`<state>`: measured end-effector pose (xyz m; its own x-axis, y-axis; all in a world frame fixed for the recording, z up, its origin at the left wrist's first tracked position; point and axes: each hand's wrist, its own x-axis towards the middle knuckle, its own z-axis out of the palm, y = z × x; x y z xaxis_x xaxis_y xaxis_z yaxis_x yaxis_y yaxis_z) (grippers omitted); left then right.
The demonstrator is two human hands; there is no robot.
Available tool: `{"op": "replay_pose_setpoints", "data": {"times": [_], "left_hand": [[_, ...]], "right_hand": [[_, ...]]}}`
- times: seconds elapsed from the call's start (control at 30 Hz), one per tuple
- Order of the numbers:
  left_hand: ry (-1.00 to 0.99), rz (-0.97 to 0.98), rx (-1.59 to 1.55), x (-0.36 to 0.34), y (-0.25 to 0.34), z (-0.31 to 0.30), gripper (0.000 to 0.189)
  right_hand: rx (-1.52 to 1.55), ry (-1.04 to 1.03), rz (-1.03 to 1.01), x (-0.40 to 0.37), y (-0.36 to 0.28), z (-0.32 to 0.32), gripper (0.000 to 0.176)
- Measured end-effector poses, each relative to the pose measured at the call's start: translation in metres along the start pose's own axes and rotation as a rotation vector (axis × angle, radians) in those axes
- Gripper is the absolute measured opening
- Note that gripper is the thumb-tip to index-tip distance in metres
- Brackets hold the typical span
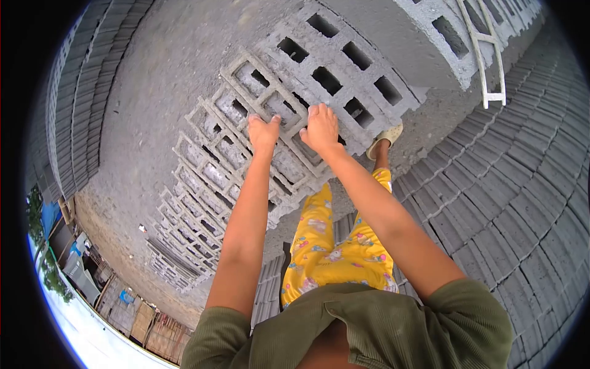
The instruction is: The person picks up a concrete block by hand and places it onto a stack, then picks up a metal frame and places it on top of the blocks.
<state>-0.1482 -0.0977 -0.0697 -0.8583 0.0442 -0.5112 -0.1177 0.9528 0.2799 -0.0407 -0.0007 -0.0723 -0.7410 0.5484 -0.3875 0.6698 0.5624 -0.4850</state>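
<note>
A narrow ladder-shaped frame (284, 92), crusted with grey cement, lies across a row of hollow concrete blocks. My left hand (264, 133) grips its near long rail, thumb and fingers around the bar. On the far rail, my right hand (321, 129) has its fingers curled over the edge; part of the grip is hidden. Just beyond my right hand are bare hollow blocks (341, 63) with rectangular holes. To the left, several similar ladder-shaped frames (206, 154) rest over more blocks in a long row.
Stacked grey slabs or blocks (485, 178) fill the right side. Another ladder-shaped frame (488, 55) leans over blocks at upper right. Grey ground (153, 92) stretches along the row's left. My foot in a pale clog (386, 136) stands close to the blocks.
</note>
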Motion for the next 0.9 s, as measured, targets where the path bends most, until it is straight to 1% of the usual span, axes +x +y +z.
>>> {"op": "replay_pose_setpoints", "data": {"times": [0.03, 0.07, 0.17, 0.27, 0.3, 0.37, 0.4, 0.43, 0.5, 0.57, 0.67, 0.73, 0.83, 0.9], "left_hand": [[0.042, -0.010, -0.008, -0.001, -0.002, 0.002, 0.049], [0.021, -0.033, 0.007, -0.002, -0.003, 0.002, 0.050], [-0.020, -0.088, 0.049, -0.005, 0.005, -0.003, 0.050], [-0.007, -0.122, 0.092, 0.004, 0.006, 0.002, 0.050], [0.008, -0.137, 0.089, 0.003, 0.008, 0.004, 0.049], [0.066, -0.163, 0.054, -0.002, 0.010, 0.008, 0.047], [0.058, -0.151, 0.026, -0.001, 0.007, 0.008, 0.046], [0.049, -0.141, 0.001, -0.002, 0.000, 0.009, 0.046], [0.031, -0.117, -0.089, -0.002, -0.011, 0.011, 0.044], [0.116, -0.076, -0.118, -0.006, -0.025, 0.002, 0.043], [0.187, -0.039, -0.131, -0.034, -0.031, -0.031, 0.042], [0.206, -0.030, -0.111, -0.039, -0.043, -0.045, 0.040], [0.293, -0.040, -0.143, -0.048, -0.050, -0.061, 0.036], [0.306, -0.079, -0.165, -0.042, -0.059, -0.062, 0.035]], "right_hand": [[0.015, 0.021, -0.015, -0.001, 0.002, 0.001, 0.049], [0.029, 0.041, -0.031, -0.002, 0.004, 0.001, 0.049], [0.020, -0.006, 0.012, 0.006, 0.004, 0.003, 0.046], [0.002, -0.115, 0.016, 0.012, 0.002, -0.007, 0.042], [0.048, -0.080, -0.011, 0.010, 0.000, -0.009, 0.039], [0.275, -0.053, 0.103, -0.005, -0.014, -0.005, 0.037], [0.387, -0.041, 0.162, -0.013, -0.024, -0.006, 0.036], [0.394, -0.060, 0.191, -0.019, -0.037, -0.012, 0.035], [0.415, -0.065, 0.155, -0.029, -0.047, -0.016, 0.035], [0.449, -0.038, 0.129, -0.037, -0.054, -0.017, 0.037], [0.566, -0.173, 0.261, -0.056, -0.074, -0.040, 0.038], [0.643, -0.128, 0.251, -0.069, -0.081, -0.023, 0.039], [0.746, -0.197, 0.277, -0.076, -0.091, -0.007, 0.040], [0.796, -0.274, 0.279, -0.076, -0.092, 0.008, 0.041]]}}
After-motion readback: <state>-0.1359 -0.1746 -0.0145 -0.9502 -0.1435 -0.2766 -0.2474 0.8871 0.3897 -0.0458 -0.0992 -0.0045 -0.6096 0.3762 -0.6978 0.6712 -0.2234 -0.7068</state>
